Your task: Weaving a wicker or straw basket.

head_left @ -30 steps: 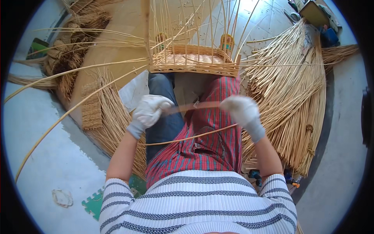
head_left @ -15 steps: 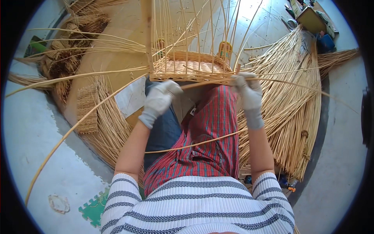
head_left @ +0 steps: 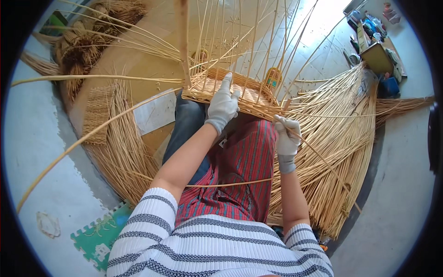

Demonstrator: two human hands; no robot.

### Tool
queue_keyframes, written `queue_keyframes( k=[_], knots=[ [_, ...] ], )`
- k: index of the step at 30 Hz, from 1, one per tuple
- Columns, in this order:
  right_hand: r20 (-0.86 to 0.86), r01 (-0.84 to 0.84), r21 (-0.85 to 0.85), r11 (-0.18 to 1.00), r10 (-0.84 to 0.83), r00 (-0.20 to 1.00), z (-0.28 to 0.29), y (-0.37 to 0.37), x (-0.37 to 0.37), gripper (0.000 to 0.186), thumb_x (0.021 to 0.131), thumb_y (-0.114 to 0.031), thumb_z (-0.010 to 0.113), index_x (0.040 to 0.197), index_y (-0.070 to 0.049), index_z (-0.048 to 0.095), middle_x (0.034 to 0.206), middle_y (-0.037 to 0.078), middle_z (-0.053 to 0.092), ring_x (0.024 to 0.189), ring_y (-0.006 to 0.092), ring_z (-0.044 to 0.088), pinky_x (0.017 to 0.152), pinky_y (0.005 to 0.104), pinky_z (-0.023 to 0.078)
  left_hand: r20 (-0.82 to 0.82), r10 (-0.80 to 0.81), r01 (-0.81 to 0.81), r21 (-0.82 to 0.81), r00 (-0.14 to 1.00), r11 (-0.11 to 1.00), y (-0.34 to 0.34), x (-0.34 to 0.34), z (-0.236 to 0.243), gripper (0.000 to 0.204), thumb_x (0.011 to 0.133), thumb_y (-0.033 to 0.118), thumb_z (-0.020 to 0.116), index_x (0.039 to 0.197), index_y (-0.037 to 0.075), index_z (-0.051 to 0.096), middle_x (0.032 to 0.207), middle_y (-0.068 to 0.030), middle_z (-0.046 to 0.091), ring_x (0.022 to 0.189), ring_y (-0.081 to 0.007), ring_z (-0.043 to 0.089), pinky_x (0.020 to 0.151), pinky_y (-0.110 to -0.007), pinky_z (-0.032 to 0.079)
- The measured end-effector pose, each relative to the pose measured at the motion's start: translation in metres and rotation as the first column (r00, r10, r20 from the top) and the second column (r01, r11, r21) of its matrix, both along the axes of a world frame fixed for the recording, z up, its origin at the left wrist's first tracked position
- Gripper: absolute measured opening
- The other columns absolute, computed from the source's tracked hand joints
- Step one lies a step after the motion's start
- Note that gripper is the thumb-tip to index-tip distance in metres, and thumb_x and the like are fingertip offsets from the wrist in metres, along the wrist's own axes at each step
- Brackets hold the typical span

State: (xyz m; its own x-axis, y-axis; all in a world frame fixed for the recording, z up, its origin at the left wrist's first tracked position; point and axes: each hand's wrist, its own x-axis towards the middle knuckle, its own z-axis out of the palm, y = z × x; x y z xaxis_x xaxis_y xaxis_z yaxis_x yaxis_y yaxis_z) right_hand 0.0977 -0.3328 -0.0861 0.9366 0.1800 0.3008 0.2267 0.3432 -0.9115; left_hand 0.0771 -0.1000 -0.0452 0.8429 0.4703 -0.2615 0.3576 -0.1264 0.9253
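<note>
A half-woven wicker basket [head_left: 260, 87] stands above my knees, with tall upright stakes rising from its low woven wall. My left hand [head_left: 223, 108], in a pale glove, grips the wall's near side, its thumb and fingers reaching over the edge. Just below the near right corner, my gloved right hand [head_left: 287, 136] is closed round a thin wicker rod [head_left: 323, 159]. The rod's free end slopes down to the right. At the near left corner a thick upright pole [head_left: 182, 41] rises. Several long rods [head_left: 87, 134] stick out leftward from the basket.
A big sheaf of straw-coloured rods [head_left: 332, 152] lies on the right, another bundle [head_left: 131, 152] on the left beside a woven mat piece [head_left: 98, 113]. A white sheet [head_left: 154, 112] lies near my knee. Tools and a box [head_left: 376, 57] stand far right; a green foam mat [head_left: 94, 240] lies lower left.
My left hand has moved right and up onto the basket wall. My right hand has dropped lower, and the rod's free end has swung downward. The basket's right side now sits lower.
</note>
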Motion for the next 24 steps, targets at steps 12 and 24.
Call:
queue_keyframes(
  k=[12, 24],
  knots=[
    [-0.448, -0.041, -0.248, 0.968, -0.077, 0.891, -0.003, 0.016, 0.051, 0.022, 0.096, -0.016, 0.071, 0.115, -0.006, 0.066, 0.095, 0.007, 0.073, 0.075, 0.0121, 0.069, 0.055, 0.0196, 0.052, -0.093, -0.301, 0.268, -0.260, 0.949, 0.928, 0.054, 0.012, -0.031, 0.049, 0.105, 0.046, 0.047, 0.122, 0.001, 0.059, 0.101, -0.0081, 0.069, 0.051, -0.0137, 0.061, 0.041, -0.027, 0.051],
    [0.599, 0.427, -0.700, 0.573, 0.144, 0.788, 0.063, 0.157, 0.162, 0.074, 0.088, 0.002, 0.054, 0.153, -0.030, 0.040, 0.138, 0.026, 0.055, 0.101, 0.0361, 0.070, 0.093, 0.0433, 0.053, -0.052, -0.142, 0.117, -0.329, 0.989, 0.937, 0.023, 0.026, -0.037, 0.032, 0.100, 0.024, 0.058, 0.116, -0.004, 0.056, 0.105, -0.0157, 0.064, 0.068, -0.0275, 0.072, 0.049, -0.035, 0.061]
  ],
)
